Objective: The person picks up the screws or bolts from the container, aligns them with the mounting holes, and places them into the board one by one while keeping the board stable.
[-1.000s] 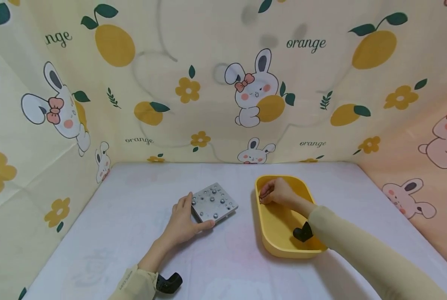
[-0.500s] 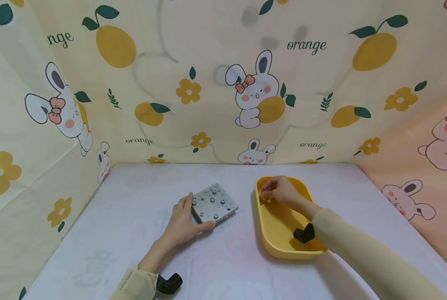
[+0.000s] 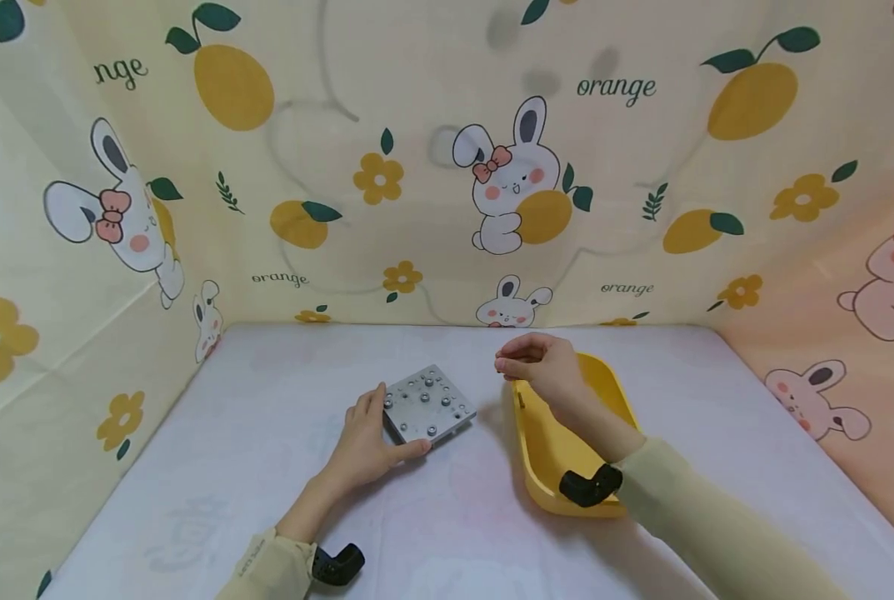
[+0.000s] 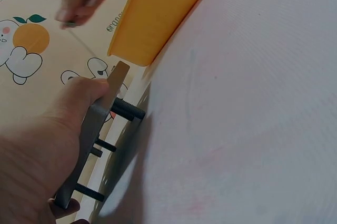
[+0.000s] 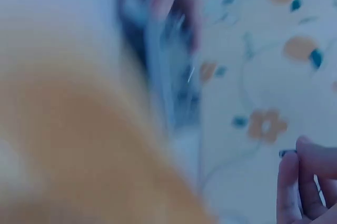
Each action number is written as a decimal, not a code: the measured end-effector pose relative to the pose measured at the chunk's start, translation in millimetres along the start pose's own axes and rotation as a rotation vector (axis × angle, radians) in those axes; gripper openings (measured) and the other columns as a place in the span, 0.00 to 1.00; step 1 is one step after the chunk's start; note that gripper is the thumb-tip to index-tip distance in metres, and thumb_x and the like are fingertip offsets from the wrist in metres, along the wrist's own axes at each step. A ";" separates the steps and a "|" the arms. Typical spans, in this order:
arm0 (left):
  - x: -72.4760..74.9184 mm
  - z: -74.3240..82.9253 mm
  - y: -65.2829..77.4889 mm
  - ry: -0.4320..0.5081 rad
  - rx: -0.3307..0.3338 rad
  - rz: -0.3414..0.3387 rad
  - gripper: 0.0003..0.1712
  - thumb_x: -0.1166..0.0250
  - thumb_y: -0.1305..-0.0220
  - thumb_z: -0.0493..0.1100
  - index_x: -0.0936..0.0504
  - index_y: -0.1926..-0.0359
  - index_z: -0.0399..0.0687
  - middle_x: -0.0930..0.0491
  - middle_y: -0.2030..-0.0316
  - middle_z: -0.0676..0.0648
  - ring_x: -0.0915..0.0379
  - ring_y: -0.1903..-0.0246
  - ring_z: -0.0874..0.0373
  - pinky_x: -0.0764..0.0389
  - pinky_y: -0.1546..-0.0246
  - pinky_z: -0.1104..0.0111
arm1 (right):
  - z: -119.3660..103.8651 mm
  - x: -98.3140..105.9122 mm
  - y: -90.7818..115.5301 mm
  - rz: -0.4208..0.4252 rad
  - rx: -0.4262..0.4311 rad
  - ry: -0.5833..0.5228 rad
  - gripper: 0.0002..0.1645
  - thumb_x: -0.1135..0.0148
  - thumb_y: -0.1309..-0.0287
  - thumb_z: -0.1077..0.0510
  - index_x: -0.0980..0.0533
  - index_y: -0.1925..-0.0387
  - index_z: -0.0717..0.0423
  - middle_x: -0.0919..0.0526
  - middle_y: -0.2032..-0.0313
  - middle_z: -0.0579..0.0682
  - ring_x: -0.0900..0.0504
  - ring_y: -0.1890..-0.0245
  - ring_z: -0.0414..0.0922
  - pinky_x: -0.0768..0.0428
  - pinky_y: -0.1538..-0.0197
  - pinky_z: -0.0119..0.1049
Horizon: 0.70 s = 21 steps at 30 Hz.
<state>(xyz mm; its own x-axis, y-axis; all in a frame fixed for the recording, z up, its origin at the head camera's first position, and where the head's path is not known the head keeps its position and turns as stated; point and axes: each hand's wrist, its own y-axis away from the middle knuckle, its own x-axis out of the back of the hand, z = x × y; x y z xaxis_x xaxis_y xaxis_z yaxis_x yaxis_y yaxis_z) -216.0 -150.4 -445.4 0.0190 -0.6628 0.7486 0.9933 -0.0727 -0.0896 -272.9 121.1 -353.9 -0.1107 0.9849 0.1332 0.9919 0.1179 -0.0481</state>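
Observation:
A square grey metal plate (image 3: 420, 417) with holes and several bolt heads sits left of the yellow tray. My left hand (image 3: 366, 446) grips its near-left edge, thumb at the front corner and fingers at the far one. The left wrist view shows the plate edge-on, dark threaded bolts (image 4: 126, 109) sticking out beneath it, over the table. Above the tray's far-left rim is my right hand (image 3: 550, 375), thumb and forefinger pinching a small dark screw-like piece (image 5: 287, 153). Most of that piece is hidden by the fingertips.
The yellow tray (image 3: 559, 502) stands on the white table (image 3: 447, 533), partly covered by my right forearm. Something small and dark (image 3: 521, 401) lies inside its left wall. Cloth printed with rabbits and oranges hangs at the back and both sides.
My right hand has risen out of the tray and moved left over its rim, with the small piece between its fingertips. The left hand and the plate stay in place.

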 end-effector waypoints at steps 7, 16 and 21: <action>0.7 -2.4 -0.5 0.020 -0.001 0.000 0.74 0.26 0.58 0.72 0.52 0.24 0.36 0.45 0.30 0.33 0.49 0.33 0.37 0.38 0.37 0.43 | -1.3 -67.3 22.8 0.101 0.002 -0.085 0.10 0.27 0.47 0.67 0.18 0.62 0.60 0.14 0.63 0.54 0.16 0.62 0.51 0.18 0.55 0.38; 1.0 -4.3 -2.3 0.024 -0.041 0.008 0.73 0.27 0.56 0.72 0.51 0.25 0.34 0.45 0.30 0.33 0.49 0.33 0.36 0.34 0.40 0.44 | 43.2 -138.5 -3.4 0.092 0.181 -0.006 0.07 0.28 0.49 0.70 0.18 0.68 0.60 0.15 0.69 0.51 0.17 0.67 0.44 0.20 0.64 0.31; 3.3 -4.1 -1.3 0.022 -0.043 0.015 0.72 0.26 0.57 0.72 0.51 0.25 0.34 0.45 0.30 0.33 0.49 0.33 0.36 0.33 0.40 0.45 | 50.9 -142.7 -16.0 0.081 0.241 0.101 0.07 0.28 0.48 0.70 0.17 0.69 0.58 0.15 0.70 0.49 0.18 0.68 0.43 0.19 0.63 0.35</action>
<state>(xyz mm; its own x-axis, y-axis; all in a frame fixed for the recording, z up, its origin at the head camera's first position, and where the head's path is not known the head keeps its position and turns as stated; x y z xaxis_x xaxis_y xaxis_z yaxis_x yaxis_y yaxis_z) -217.7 -155.5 -445.5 0.0309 -0.6806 0.7320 0.9871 -0.0944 -0.1295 -276.2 -14.9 -422.6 -0.0125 0.9761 0.2170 0.9523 0.0778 -0.2950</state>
